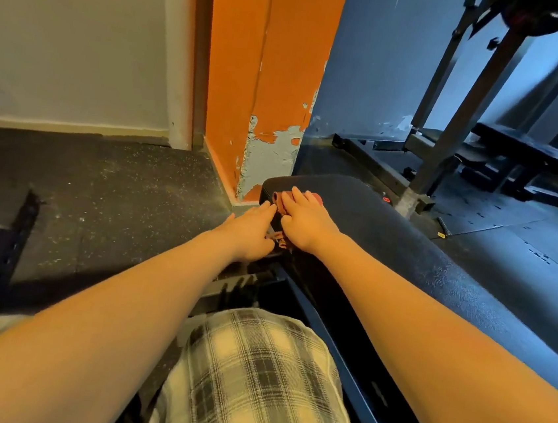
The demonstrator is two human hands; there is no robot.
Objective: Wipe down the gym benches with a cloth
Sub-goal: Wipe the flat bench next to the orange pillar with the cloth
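A black padded gym bench (388,243) runs from the lower right up to the middle of the view. A small reddish cloth (280,202) lies on its far left corner and hangs over the side edge. My right hand (304,219) lies flat on the cloth with straight fingers, pressing it onto the pad. My left hand (251,232) reaches along the bench's left side, fingers extended, and its thumb and fingers touch the cloth's hanging end (280,239); whether they pinch it I cannot tell. Most of the cloth is hidden under my hands.
An orange pillar with peeling paint (266,89) stands just beyond the bench's far end. A metal rack (452,126) and another dark bench (535,152) stand at the right. Speckled black rubber floor (100,192) spreads to the left. My plaid-clad knee (253,381) is below.
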